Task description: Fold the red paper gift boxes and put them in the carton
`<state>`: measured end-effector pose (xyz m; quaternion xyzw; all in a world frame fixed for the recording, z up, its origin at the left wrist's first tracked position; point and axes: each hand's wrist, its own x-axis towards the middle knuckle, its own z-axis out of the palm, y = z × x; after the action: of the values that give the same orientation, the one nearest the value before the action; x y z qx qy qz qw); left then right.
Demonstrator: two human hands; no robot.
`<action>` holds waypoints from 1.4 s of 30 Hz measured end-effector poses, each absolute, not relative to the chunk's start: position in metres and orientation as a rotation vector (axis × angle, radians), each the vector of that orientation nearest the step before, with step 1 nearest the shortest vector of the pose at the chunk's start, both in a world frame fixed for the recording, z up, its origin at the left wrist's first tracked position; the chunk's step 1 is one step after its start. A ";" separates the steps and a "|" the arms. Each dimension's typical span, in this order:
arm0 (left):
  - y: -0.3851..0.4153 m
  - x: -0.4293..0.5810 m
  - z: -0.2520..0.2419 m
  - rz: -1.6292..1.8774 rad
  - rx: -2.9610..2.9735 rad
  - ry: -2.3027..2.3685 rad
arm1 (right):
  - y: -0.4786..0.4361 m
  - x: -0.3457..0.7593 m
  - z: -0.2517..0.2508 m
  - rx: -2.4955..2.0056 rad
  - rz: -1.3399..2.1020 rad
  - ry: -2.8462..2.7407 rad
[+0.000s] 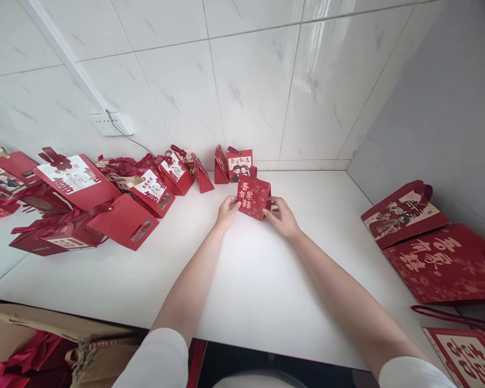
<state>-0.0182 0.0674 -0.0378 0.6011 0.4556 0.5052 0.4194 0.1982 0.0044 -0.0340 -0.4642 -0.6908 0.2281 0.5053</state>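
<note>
A small red gift box with gold characters on its front and a ribbon loop on top stands at the middle of the white table. My left hand is closed on its lower left edge, thumb at the front. My right hand grips the right side, with the thumb near the lower corner and the fingers partly hidden behind. Just behind it, against the wall, stands another red box with a cartoon couple on a cream panel. Beside that is a narrow red box seen from its side.
Many red gift boxes crowd the table's left side. Larger red bags lean along the right wall. An open cardboard carton holding red boxes is at the lower left. A cable runs from a wall socket behind the boxes.
</note>
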 end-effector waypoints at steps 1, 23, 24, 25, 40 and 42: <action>0.067 -0.017 -0.038 1.292 1.519 1.168 | 0.002 0.198 -0.032 -1.114 0.530 -1.697; 0.046 -0.014 -0.023 1.068 1.806 1.035 | -0.003 0.196 -0.030 -1.244 0.372 -1.792; 0.046 -0.013 -0.022 1.075 1.787 1.036 | -0.003 0.196 -0.030 -1.236 0.389 -1.820; 0.046 -0.013 -0.021 1.081 1.764 1.035 | -0.003 0.196 -0.030 -1.227 0.400 -1.847; 0.032 -0.005 -0.010 0.969 2.285 1.474 | -0.003 0.194 -0.028 -1.237 0.380 -1.936; 0.029 -0.003 -0.007 0.898 2.415 1.598 | -0.005 0.194 -0.027 -1.238 0.385 -1.952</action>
<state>-0.0028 0.0288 -0.0074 0.7953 0.5264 0.2957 0.0548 0.1938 -0.0046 -0.0270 -0.4869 -0.7676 0.1512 0.3884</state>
